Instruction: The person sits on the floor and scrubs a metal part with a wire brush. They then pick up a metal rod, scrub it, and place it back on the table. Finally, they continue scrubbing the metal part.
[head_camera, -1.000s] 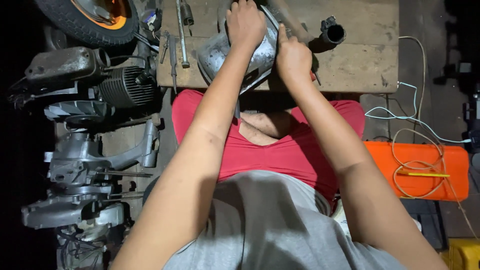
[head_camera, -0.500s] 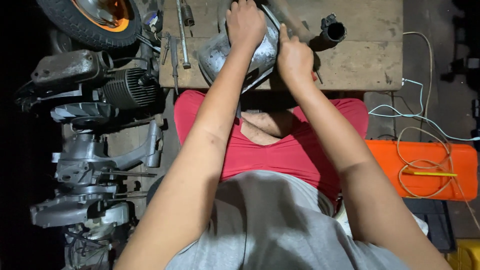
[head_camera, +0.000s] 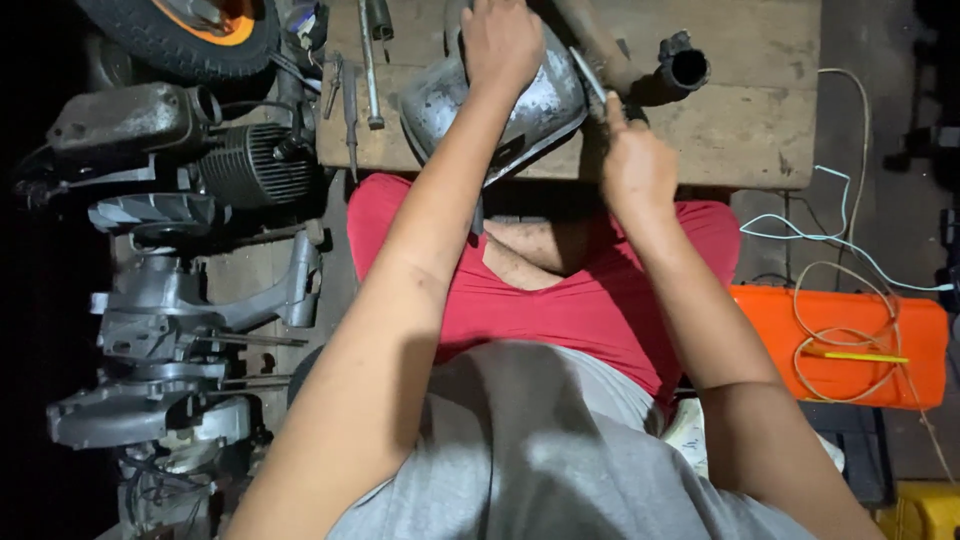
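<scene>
The left hand (head_camera: 500, 40) is pressing down, fingers curled, on top of the metal cover (head_camera: 520, 110) lying on the bench (head_camera: 740, 120); the right hand (head_camera: 637, 165) is gripping a thin tool (head_camera: 590, 78), fist closed, just beside the cover's right edge

Repair workshop — worn wooden workbench (head_camera: 740, 120) with loose hand tools (head_camera: 368, 70), stripped engine parts (head_camera: 170, 300) and a finned cylinder (head_camera: 245, 165) on the floor, scooter tyre (head_camera: 180, 40) — dim lighting.
</scene>
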